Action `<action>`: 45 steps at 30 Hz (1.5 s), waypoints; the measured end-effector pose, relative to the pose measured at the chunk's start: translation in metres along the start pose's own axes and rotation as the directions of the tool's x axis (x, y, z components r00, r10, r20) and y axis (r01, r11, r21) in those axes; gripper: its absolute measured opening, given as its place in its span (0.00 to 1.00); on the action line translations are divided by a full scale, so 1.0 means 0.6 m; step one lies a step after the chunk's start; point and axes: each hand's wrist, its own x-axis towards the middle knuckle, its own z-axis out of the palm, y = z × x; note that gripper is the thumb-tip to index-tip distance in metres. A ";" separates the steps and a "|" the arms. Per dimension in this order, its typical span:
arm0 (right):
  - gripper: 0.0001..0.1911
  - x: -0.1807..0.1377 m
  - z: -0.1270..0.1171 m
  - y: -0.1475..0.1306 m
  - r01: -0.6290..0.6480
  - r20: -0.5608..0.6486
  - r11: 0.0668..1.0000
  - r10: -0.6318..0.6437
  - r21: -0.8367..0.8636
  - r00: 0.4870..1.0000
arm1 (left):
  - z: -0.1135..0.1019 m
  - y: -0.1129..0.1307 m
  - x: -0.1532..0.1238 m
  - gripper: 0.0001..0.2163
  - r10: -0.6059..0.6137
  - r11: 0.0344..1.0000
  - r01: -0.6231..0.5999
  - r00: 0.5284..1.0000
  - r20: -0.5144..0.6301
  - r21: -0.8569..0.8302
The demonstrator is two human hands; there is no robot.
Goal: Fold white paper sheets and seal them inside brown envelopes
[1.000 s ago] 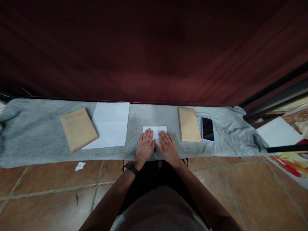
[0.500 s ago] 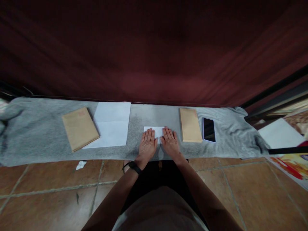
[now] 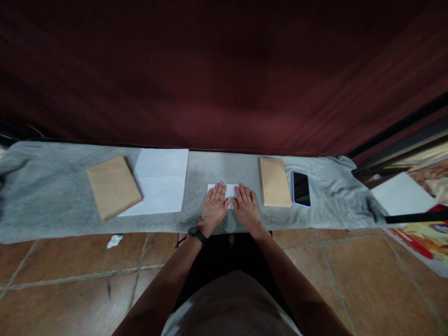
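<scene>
Left hand (image 3: 214, 208) and right hand (image 3: 246, 209) lie palm-down, fingers (image 3: 219, 191) straight, gripping nothing, apparently to keep the small white paper (image 3: 230, 191) flat.

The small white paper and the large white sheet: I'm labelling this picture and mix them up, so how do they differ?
The large sheet spreads much wider and deeper than the small paper. The left hand and right hand rest on the small paper; a brown packet partly covers the large sheet. Both are white and lie on grey cloth.

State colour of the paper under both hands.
The paper is white; the head view shows it.
</scene>
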 end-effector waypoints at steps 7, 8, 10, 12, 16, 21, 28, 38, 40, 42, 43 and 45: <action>0.29 0.001 -0.001 0.000 -0.006 0.002 1.000 0.006 0.014 1.000 | 0.005 -0.013 -0.007 0.29 -0.057 0.998 0.057 0.998 -0.037 0.004; 0.29 0.001 -0.001 0.000 -0.007 0.003 1.000 0.007 0.016 1.000 | 0.005 -0.015 -0.009 0.29 -0.064 0.998 0.064 0.997 -0.044 0.004; 0.30 0.001 0.000 0.000 -0.013 0.001 1.000 0.013 0.023 1.000 | 0.003 -0.017 -0.013 0.29 -0.080 0.997 0.080 0.995 -0.052 -0.002; 0.30 0.001 0.001 0.000 -0.019 -0.005 0.999 0.019 0.027 1.000 | 0.001 -0.018 -0.017 0.29 -0.097 0.995 0.097 0.994 -0.058 -0.011; 0.30 0.000 0.002 0.000 -0.018 -0.014 1.000 0.018 0.026 1.000 | 0.000 -0.021 -0.026 0.29 -0.128 0.992 0.127 0.988 -0.081 -0.017; 0.30 -0.001 0.001 -0.001 -0.022 -0.029 0.999 0.022 0.030 0.999 | 0.000 -0.028 -0.034 0.29 -0.140 0.990 0.139 0.986 -0.094 -0.022; 0.30 -0.007 -0.001 0.001 -0.037 -0.056 0.998 0.039 0.041 0.998 | -0.003 -0.030 -0.037 0.28 -0.145 0.989 0.143 0.985 -0.096 -0.023; 0.28 -0.022 -0.008 0.007 -0.070 -0.045 0.997 0.071 0.027 0.996 | 0.002 -0.038 -0.046 0.28 -0.146 0.989 0.147 0.981 -0.127 0.001; 0.28 -0.024 -0.010 0.009 -0.073 -0.049 0.997 0.074 0.028 0.996 | 0.001 -0.038 -0.047 0.28 -0.147 0.989 0.148 0.981 -0.128 0.000; 0.28 -0.026 -0.013 0.009 -0.080 -0.055 0.996 0.081 0.029 0.995 | -0.001 -0.037 -0.046 0.28 -0.151 0.988 0.152 0.981 -0.119 0.001; 0.29 -0.027 -0.015 0.008 -0.078 -0.056 0.996 0.080 0.032 0.995 | -0.001 -0.037 -0.046 0.28 -0.152 0.988 0.153 0.982 -0.114 0.001; 0.28 -0.031 -0.019 0.002 -0.052 -0.049 0.998 0.054 0.045 0.997 | -0.002 -0.036 -0.046 0.28 -0.152 0.988 0.153 0.982 -0.109 0.001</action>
